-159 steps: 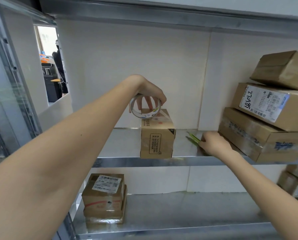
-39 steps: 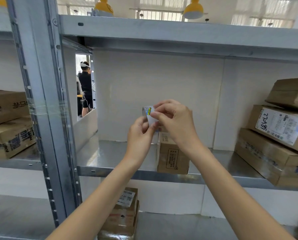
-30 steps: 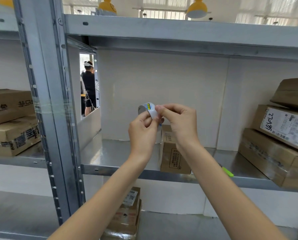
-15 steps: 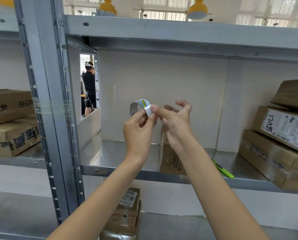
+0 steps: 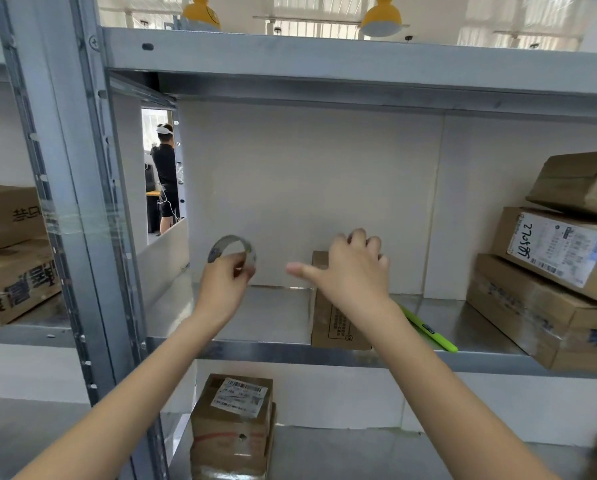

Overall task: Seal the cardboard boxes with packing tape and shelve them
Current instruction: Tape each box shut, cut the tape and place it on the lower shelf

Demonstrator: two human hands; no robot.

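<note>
Standing at the far left, two cardboard boxes (image 5: 11, 258) are stacked in the neighbouring bay, beyond the grey upright post (image 5: 72, 188). The left hand (image 5: 222, 287) is raised over the middle shelf (image 5: 265, 317) and pinches a nearly spent tape roll (image 5: 233, 252) by its lower rim between thumb and curled fingers, the ring standing on edge. The right hand (image 5: 350, 271) reaches over the small cardboard box (image 5: 335, 323) upright near the shelf's front edge; its thumb points left, its fingers curl over the box top, and whether they touch it cannot be told. A green marker (image 5: 428, 329) lies just right of that box. Stacked parcels (image 5: 553, 268) fill the shelf's right end.
</note>
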